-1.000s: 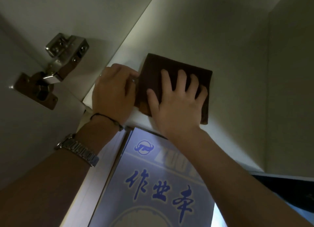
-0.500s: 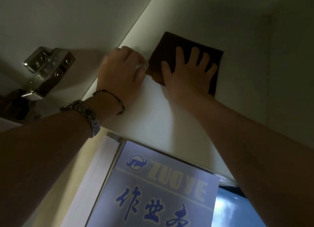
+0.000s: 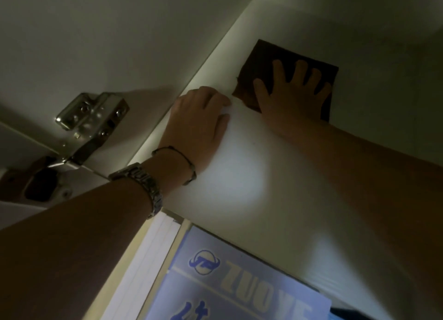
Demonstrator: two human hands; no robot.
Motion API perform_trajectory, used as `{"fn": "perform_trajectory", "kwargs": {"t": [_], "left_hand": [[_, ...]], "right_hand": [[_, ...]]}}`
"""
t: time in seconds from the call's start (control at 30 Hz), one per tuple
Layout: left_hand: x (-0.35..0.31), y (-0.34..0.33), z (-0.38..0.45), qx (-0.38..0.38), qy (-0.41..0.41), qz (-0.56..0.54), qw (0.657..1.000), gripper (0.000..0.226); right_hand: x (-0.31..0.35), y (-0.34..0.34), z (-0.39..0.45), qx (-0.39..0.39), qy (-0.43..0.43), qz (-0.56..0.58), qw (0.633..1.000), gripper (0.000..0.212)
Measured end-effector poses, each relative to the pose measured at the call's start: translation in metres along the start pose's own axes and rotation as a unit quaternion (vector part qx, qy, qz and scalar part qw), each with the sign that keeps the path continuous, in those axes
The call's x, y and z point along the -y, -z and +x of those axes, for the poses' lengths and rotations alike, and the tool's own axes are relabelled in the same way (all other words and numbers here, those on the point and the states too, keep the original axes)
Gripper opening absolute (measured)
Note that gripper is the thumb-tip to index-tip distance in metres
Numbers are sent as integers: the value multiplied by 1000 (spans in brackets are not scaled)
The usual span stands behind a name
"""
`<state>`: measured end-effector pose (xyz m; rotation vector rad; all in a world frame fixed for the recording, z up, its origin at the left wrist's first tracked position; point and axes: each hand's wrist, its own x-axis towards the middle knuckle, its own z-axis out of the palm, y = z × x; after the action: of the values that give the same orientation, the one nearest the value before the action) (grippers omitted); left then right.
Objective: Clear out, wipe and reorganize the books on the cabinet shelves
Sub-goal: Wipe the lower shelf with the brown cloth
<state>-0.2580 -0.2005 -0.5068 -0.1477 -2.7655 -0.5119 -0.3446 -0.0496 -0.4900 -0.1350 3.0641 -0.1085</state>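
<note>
On the cabinet shelf (image 3: 239, 175), toward the back wall, lay the brown cloth (image 3: 268, 60), pinned flat under the right hand (image 3: 291, 93), fingers spread straight, gripping nothing. Just beside the cloth's near-left corner rested the left hand (image 3: 200, 120), knuckles bent, grip state not clear. Unwiped shelf probably lay farther back and right, nearer the right hand.

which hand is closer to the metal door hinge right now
Left. The left hand rests on the shelf just right of the hinge; the right hand presses the brown cloth farther back.
</note>
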Motion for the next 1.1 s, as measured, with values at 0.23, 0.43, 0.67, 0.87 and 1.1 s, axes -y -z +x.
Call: {"fn": "perform_trajectory", "kwargs": {"t": [0.23, 0.43, 0.67, 0.87, 1.1], "left_hand": [[-2, 1, -1, -3, 7, 10, 1000, 31], [-5, 4, -1, 0, 15, 17, 1000, 31], [-3, 1, 0, 9, 30, 14, 999, 33], [-3, 2, 1, 13, 35, 8, 999, 32], [-3, 0, 1, 14, 39, 21, 999, 28]], "right_hand": [[6, -1, 42, -5, 6, -7, 1000, 64], [11, 1, 75, -18, 12, -12, 1000, 64], [19, 6, 111, -7, 5, -15, 1000, 64], [23, 10, 134, 1, -13, -9, 1000, 66], [23, 11, 151, 2, -19, 10, 1000, 67]]}}
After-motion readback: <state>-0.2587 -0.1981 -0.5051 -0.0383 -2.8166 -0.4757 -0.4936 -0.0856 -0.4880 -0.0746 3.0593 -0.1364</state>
